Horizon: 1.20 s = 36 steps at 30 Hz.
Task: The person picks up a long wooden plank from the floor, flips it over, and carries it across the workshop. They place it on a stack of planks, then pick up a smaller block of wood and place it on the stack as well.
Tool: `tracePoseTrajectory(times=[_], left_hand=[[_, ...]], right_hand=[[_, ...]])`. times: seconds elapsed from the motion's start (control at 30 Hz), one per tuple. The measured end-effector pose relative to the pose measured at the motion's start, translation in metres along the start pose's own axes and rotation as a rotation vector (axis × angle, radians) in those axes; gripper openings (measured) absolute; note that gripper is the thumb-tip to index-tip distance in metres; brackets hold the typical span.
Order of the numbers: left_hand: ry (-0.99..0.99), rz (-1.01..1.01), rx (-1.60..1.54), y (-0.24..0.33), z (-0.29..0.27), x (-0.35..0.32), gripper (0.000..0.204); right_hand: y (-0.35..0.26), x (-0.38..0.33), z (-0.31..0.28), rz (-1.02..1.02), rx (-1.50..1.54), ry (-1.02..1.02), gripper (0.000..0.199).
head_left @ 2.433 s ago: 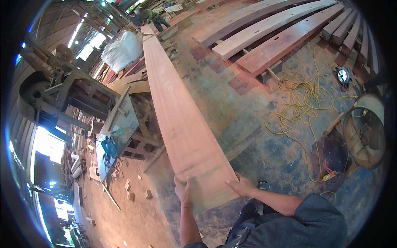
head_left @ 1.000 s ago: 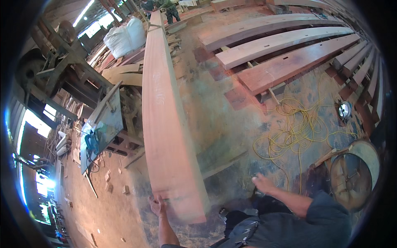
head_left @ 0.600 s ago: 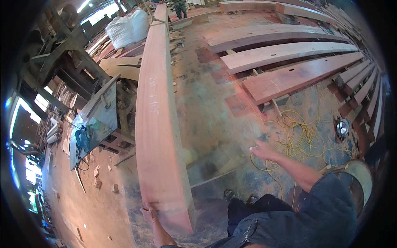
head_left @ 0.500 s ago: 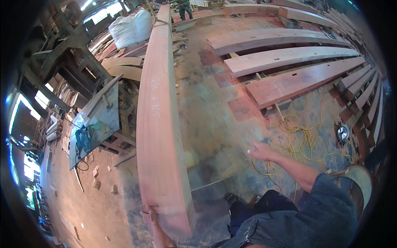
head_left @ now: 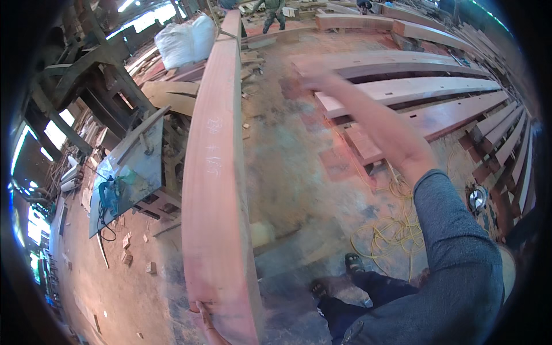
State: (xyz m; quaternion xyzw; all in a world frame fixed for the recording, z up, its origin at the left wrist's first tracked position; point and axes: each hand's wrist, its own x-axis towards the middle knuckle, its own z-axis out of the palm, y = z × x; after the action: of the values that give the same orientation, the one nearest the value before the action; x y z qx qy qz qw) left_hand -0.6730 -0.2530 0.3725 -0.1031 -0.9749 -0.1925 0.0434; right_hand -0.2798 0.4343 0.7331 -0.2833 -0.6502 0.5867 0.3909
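And straight up left of centre, a long pinkish beam, broad side up, near end at the lower edge, far end away by a person in patterned trousers! Over to the right, long timbers fanned side by side, with small dark slots cut in the tops. On the left, a work table just beside the beam, and behind it, bulging white sacks. Now the right arm: dark sleeve short of the elbow, nearly straight, thrust far forward across the view, in front of the timber ends and well clear of the beam. Below it, loops of yellow cord on the floor. Back to the table, a blue power tool on top. At the end of that long reach, the right hand, a smear of blur, with no telling whether fingers spread or curled. And low down, the left hand, wrist close to the lower edge, against the beam's left edge near its near end; fingers touching wood, partly hidden, a firm hold or a mere rest impossible to judge.
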Motion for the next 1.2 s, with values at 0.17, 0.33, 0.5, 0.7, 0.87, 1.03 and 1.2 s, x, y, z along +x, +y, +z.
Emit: tracePoseTrajectory(times=[0.17, 0.33, 0.5, 0.7, 0.87, 1.03, 1.2], left_hand=[[-0.029, -0.037, 0.003, -0.004, 0.004, -0.006, 0.071], [-0.059, -0.054, 0.008, -0.003, -0.008, -0.015, 0.072], [-0.076, -0.062, 0.012, 0.005, -0.012, -0.013, 0.072], [-0.09, -0.062, 0.021, 0.008, -0.017, -0.014, 0.073], [-0.103, -0.063, 0.035, 0.015, -0.024, -0.018, 0.074], [-0.079, -0.041, 0.047, 0.04, -0.043, -0.027, 0.076], [-0.11, 0.046, 0.073, 0.059, -0.065, -0.038, 0.075]], right_hand=[[0.011, -0.101, 0.253, -0.695, -0.852, -0.874, 0.064], [0.015, -0.146, 0.296, -0.609, -0.857, -1.148, 0.058], [0.054, -0.133, 0.225, -0.573, -0.979, -0.923, 0.051], [0.116, -0.18, 0.114, -0.286, -0.889, -0.643, 0.051], [0.19, -0.277, 0.032, 0.172, -0.892, -0.43, 0.045], [0.246, -0.4, -0.03, 0.445, -0.976, -0.397, 0.049], [0.265, -0.475, -0.069, 0.819, -1.038, -0.473, 0.055]])
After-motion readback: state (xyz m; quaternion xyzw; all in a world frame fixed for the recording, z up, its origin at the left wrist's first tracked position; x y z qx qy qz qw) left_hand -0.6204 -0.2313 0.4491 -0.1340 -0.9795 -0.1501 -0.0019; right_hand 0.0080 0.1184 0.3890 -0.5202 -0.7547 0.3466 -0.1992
